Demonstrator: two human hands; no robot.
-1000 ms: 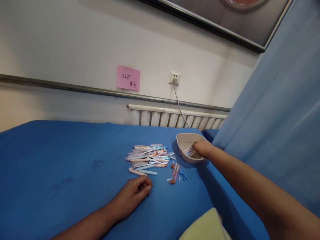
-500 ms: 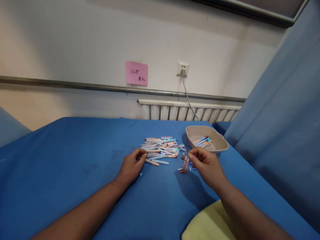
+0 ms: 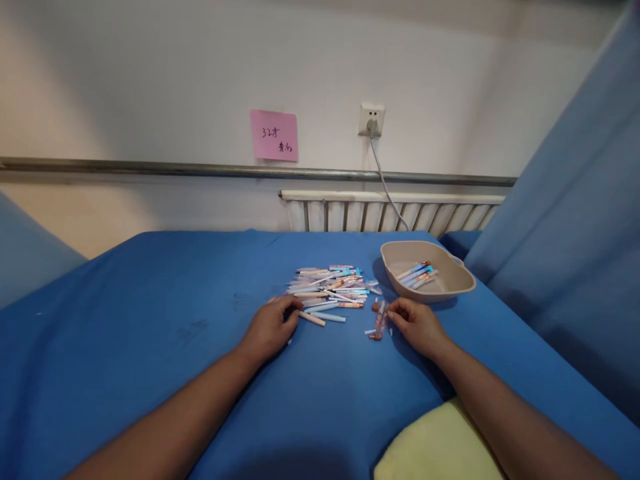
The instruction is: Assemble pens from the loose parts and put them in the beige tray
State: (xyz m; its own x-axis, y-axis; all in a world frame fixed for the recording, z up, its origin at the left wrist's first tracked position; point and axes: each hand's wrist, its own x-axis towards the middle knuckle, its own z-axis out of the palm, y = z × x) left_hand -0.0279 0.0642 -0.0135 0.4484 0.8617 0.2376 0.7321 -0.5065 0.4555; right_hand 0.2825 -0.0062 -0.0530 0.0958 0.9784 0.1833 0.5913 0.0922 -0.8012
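Note:
A pile of pens in pale blue, peach, white and clear lies on the blue sheet. My left hand is at the pile's near left edge, fingers curled and thumb drawn in beside a peach pen; what is between the fingertips is hidden. To the right of the pile, clear pinkish pen barrels lie among small brown parts and white bits. My right hand is low against the barrels' right side, thumb and fingertips pinched together; anything between them is too small to name.
A beige basin with several pens in it stands behind my right hand. Yellow cloth lies at the near right. Behind the blue-covered surface are a white radiator and the wall; a blue curtain hangs at right.
My right hand has come down beside the pinkish barrels, its fingertips now at their right side. My left hand stays by the pile. The whole view has shifted slightly.

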